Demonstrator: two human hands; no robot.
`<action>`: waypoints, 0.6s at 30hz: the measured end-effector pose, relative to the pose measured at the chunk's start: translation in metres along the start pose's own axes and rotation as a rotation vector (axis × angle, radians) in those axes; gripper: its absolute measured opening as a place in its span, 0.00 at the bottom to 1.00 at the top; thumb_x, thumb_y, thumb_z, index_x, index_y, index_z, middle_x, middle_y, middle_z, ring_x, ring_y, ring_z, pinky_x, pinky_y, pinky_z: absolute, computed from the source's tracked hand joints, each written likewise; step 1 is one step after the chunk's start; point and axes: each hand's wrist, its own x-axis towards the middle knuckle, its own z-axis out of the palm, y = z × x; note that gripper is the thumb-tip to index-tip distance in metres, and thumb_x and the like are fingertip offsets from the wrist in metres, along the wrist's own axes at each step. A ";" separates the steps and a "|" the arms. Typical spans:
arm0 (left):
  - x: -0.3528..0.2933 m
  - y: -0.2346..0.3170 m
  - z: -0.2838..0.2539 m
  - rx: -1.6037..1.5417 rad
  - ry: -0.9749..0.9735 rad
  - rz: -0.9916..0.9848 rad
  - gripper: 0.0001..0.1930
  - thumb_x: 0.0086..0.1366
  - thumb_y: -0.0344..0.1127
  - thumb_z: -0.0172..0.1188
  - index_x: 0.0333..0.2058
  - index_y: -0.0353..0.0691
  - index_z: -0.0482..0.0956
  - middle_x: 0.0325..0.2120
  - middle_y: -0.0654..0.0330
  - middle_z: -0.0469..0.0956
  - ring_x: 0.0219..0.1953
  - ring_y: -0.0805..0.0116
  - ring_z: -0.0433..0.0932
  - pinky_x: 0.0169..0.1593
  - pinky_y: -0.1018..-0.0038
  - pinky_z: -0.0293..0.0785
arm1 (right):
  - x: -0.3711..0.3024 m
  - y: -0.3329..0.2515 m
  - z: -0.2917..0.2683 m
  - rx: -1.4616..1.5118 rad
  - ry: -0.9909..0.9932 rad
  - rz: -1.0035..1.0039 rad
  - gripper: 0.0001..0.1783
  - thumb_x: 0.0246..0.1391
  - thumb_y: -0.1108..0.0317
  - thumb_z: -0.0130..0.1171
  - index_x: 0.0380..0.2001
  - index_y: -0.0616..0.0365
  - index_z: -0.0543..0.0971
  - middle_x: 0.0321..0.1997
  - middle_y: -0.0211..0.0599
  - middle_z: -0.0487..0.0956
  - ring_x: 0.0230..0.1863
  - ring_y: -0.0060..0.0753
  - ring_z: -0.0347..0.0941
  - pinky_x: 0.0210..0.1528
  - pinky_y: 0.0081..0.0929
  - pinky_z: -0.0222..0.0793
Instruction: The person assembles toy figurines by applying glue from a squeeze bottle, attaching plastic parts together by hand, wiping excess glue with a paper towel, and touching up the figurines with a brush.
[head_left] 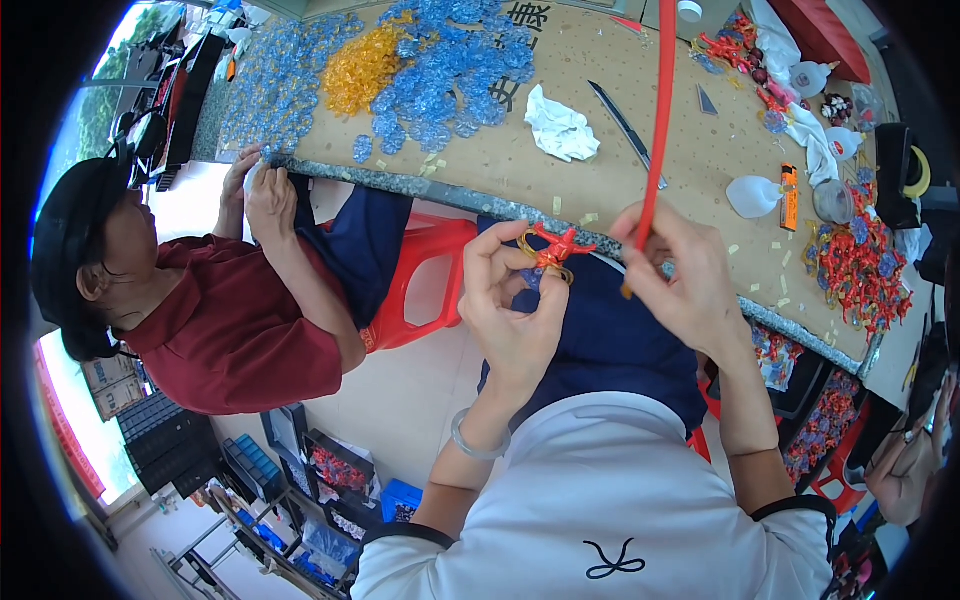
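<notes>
My left hand (512, 315) pinches a small red toy figurine (558, 246) with outstretched limbs, just in front of the table edge. Translucent yellow loops and a blue part show beneath it, partly covered by my fingers. Close by on the right, the fingers of my right hand (690, 275) are closed round a long red stick (660, 110). The stick rises past the top of the view, and its lower tip looks yellowish brown. This tip is apart from the figurine. What kind of tool the stick is, I cannot tell.
Across the table (450, 165) lie clear blue discs (455, 70), yellow pieces (360, 75), crumpled tissue (560, 125), a knife (625, 120), plastic bottles (755, 197), an orange box (789, 200) and piled red figurines (860, 265). A co-worker (220, 310) sits at left beside a red stool (425, 285).
</notes>
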 end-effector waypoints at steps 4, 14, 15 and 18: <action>0.008 0.007 -0.005 -0.481 -0.138 -0.354 0.22 0.53 0.16 0.52 0.50 0.29 0.66 0.30 0.58 0.76 0.32 0.69 0.80 0.31 0.80 0.78 | -0.003 0.003 -0.017 -0.432 0.198 0.181 0.13 0.46 0.76 0.52 0.38 0.68 0.73 0.24 0.55 0.74 0.27 0.56 0.73 0.31 0.44 0.68; 0.013 -0.005 -0.006 -0.770 -0.390 -0.703 0.20 0.60 0.24 0.46 0.53 0.27 0.65 0.33 0.48 0.76 0.34 0.61 0.79 0.31 0.78 0.77 | 0.000 0.007 -0.030 -0.652 0.451 0.101 0.13 0.52 0.77 0.52 0.41 0.66 0.77 0.33 0.49 0.78 0.39 0.53 0.75 0.39 0.39 0.71; 0.012 -0.010 -0.006 -0.886 -0.427 -0.746 0.20 0.61 0.25 0.46 0.52 0.27 0.64 0.32 0.47 0.76 0.33 0.60 0.80 0.31 0.77 0.78 | 0.002 0.003 -0.028 -0.503 0.346 -0.039 0.12 0.52 0.77 0.53 0.41 0.65 0.78 0.35 0.46 0.79 0.41 0.50 0.75 0.40 0.35 0.71; 0.009 -0.013 -0.001 -1.080 -0.475 -0.831 0.18 0.63 0.26 0.45 0.51 0.28 0.64 0.30 0.47 0.75 0.32 0.58 0.80 0.31 0.75 0.79 | 0.008 0.007 -0.011 -0.139 0.102 -0.182 0.11 0.51 0.77 0.56 0.39 0.64 0.80 0.38 0.42 0.80 0.40 0.42 0.77 0.41 0.29 0.72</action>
